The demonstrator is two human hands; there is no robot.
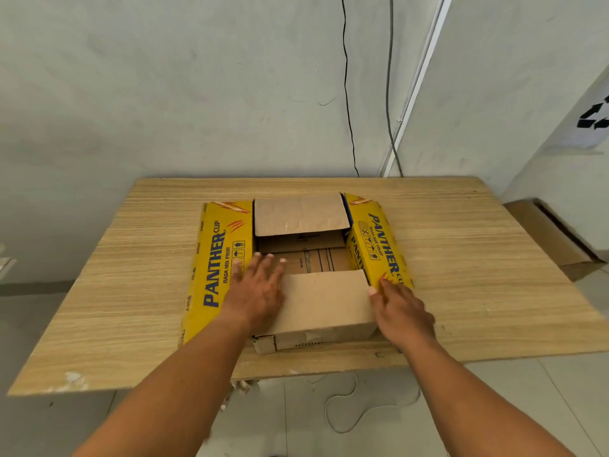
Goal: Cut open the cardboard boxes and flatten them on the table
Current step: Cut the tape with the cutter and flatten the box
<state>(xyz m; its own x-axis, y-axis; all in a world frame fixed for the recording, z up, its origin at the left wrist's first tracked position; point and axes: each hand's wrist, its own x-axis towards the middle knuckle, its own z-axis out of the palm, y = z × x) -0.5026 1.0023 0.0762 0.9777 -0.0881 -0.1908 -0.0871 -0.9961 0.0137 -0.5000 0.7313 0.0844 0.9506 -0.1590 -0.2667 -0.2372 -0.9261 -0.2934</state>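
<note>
A yellow cardboard box (211, 258) printed PANTHER CUP stands in the middle of the wooden table (461, 258), its top open. Both long yellow flaps are folded outward; the left one lies nearly flat, the right one (379, 239) slopes up. The far brown flap (300, 214) tilts inward. My left hand (257, 288) lies flat with fingers spread on the left edge of the near brown flap (326, 301), fingertips over the opening. My right hand (400, 311) touches the near corner of the right yellow flap with its fingers. No cutting tool is visible.
Another brown cardboard box (547, 235) sits on the floor to the right of the table, beside a white bin with a recycling mark (593, 117). Cables run down the wall behind, and a white cord (356, 407) lies on the floor under the near edge.
</note>
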